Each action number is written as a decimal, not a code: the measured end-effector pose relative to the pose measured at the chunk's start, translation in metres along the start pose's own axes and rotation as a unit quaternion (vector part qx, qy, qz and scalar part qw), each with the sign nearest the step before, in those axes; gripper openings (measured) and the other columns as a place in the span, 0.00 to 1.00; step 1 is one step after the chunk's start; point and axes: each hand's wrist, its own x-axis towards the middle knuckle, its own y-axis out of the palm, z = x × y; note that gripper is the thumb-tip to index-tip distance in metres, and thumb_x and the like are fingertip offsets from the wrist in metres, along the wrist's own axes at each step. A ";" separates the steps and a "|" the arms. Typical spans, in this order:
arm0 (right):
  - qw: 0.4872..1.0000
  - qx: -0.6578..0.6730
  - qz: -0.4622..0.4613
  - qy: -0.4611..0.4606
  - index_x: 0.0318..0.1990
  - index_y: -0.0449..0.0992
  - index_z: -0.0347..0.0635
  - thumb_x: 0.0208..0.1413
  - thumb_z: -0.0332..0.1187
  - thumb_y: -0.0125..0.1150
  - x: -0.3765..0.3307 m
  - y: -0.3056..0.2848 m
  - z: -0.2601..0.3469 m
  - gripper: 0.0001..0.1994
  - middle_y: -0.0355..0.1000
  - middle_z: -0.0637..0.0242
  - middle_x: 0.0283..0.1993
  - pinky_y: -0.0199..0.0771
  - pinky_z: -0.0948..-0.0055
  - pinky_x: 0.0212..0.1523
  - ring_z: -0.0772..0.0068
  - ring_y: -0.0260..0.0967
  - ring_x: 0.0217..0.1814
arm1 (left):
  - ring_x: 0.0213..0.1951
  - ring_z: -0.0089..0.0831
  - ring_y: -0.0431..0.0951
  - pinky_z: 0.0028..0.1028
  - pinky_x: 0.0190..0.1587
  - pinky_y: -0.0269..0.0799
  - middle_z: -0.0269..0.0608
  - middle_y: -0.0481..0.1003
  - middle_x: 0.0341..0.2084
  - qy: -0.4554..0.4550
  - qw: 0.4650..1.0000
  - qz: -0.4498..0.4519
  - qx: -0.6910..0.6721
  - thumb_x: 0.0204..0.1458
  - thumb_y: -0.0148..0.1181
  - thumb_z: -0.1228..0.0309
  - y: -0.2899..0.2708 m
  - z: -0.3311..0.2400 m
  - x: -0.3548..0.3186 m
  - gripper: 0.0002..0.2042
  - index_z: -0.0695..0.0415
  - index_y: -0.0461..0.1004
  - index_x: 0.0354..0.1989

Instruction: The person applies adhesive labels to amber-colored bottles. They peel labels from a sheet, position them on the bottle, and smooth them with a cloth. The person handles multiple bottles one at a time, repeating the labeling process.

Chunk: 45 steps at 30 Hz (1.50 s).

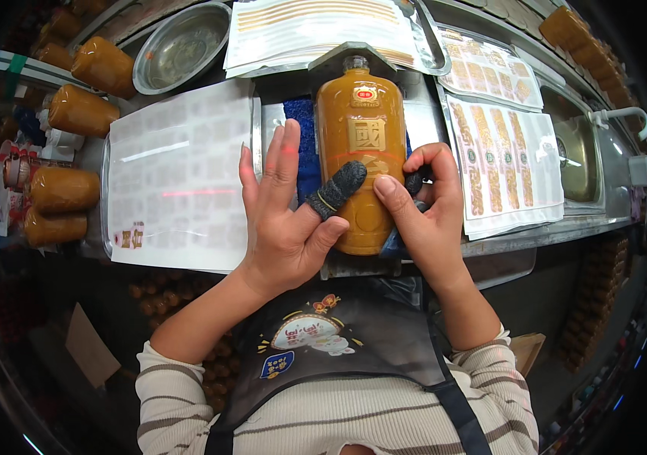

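Observation:
An ochre-brown glossy bottle (360, 220) with a clear neck lies in front of me, neck pointing away. It bears a small red-and-gold emblem (365, 95) and a square gold label (367, 133). My left hand (282, 220) has its fingers spread, and its index finger, in a dark knitted finger cover (336, 189), touches the bottle's front below the label. At the bottle's lower right, my right hand (433, 212) is closed, its thumb against the bottle. Its curled fingers, one in a dark cover, appear to grip a blue cloth (394, 245), mostly hidden.
A mostly bare label sheet (179, 136) lies left; gold label sheets (505, 167) lie right. A metal bowl (181, 47) and striped strips (316, 26) sit behind. Brown bottles (65, 189) line the left. A sink (575, 152) is far right. Blue towelling (301, 144) lies under the bottle.

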 end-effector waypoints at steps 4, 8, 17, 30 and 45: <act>1.000 0.001 0.014 0.004 0.41 0.67 0.39 0.54 0.36 0.70 0.002 -0.005 0.000 0.17 0.64 0.72 0.34 0.55 0.85 0.25 0.88 0.53 0.25 | 0.73 0.58 0.50 0.63 0.68 0.30 0.62 0.48 0.73 0.012 1.000 0.003 0.015 0.62 0.54 0.50 -0.003 0.004 0.001 0.21 0.53 0.84 0.46; 1.000 -0.009 0.025 0.000 0.41 0.66 0.38 0.55 0.35 0.69 0.001 -0.006 0.001 0.17 0.64 0.71 0.35 0.54 0.84 0.25 0.88 0.51 0.25 | 0.72 0.59 0.51 0.64 0.68 0.31 0.62 0.50 0.73 0.018 1.000 0.003 -0.001 0.61 0.55 0.50 -0.007 0.007 0.019 0.19 0.50 0.84 0.44; 1.000 -0.004 0.029 0.003 0.41 0.66 0.36 0.55 0.35 0.69 -0.001 -0.004 0.003 0.17 0.63 0.69 0.38 0.57 0.84 0.26 0.87 0.56 0.28 | 0.71 0.62 0.53 0.67 0.67 0.34 0.59 0.54 0.72 0.077 0.996 0.012 0.041 0.59 0.56 0.47 -0.011 0.016 0.042 0.20 0.51 0.83 0.31; 0.999 0.021 0.029 0.011 0.42 0.64 0.37 0.56 0.34 0.69 -0.001 -0.002 0.004 0.17 0.63 0.68 0.36 0.64 0.81 0.30 0.82 0.61 0.32 | 0.73 0.58 0.49 0.66 0.68 0.31 0.57 0.49 0.74 0.029 0.998 0.021 -0.050 0.62 0.55 0.50 -0.013 0.043 0.049 0.26 0.61 0.76 0.19; 1.000 0.009 0.019 0.002 0.40 0.65 0.38 0.55 0.36 0.69 -0.001 -0.001 0.005 0.17 0.62 0.70 0.35 0.59 0.81 0.28 0.83 0.58 0.29 | 0.71 0.61 0.53 0.66 0.68 0.36 0.56 0.53 0.72 0.092 0.995 -0.002 0.022 0.60 0.56 0.50 -0.013 0.039 0.082 0.24 0.57 0.77 0.22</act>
